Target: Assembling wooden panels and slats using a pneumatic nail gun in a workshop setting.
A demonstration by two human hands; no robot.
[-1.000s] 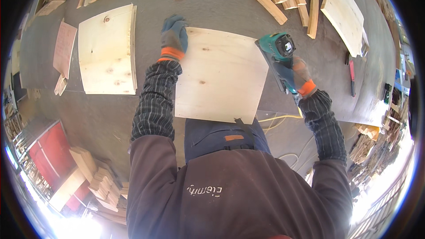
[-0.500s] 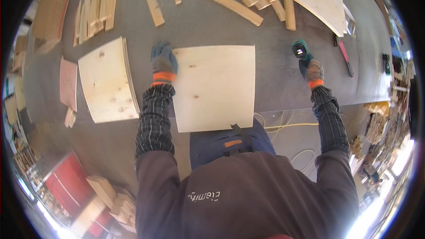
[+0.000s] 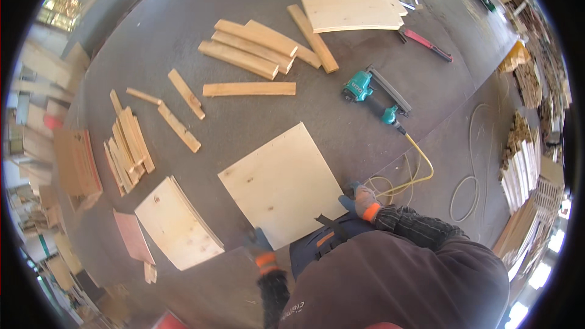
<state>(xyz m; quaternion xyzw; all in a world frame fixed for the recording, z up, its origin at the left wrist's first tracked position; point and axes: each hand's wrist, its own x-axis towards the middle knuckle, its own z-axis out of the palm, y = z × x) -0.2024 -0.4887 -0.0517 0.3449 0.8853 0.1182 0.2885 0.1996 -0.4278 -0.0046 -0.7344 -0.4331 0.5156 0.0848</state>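
Observation:
A square plywood panel (image 3: 281,184) lies turned at an angle on the dark table in front of me. My right hand (image 3: 361,200), in a grey and blue glove with an orange cuff, grips the panel's right corner near my waist. Beside the panel's lower left edge is my left hand (image 3: 262,245), gloved and smeared by motion; whether it touches the wood is unclear. A teal nail gun (image 3: 376,94) rests on the table to the right, past my right hand, and nobody holds it. Its yellow air hose (image 3: 430,167) curves back toward me.
Plywood panels are stacked at left (image 3: 178,224) and far right (image 3: 347,0). Wooden strips (image 3: 248,89) lie in the middle, with shorter strips (image 3: 129,146) farther left. A cardboard box (image 3: 76,161) stands at the left edge. A red-handled tool (image 3: 426,44) lies right.
My right hand has let go of the nail gun, now lying on the table, and come to the panel. My left hand has moved down the panel's side. The view has turned.

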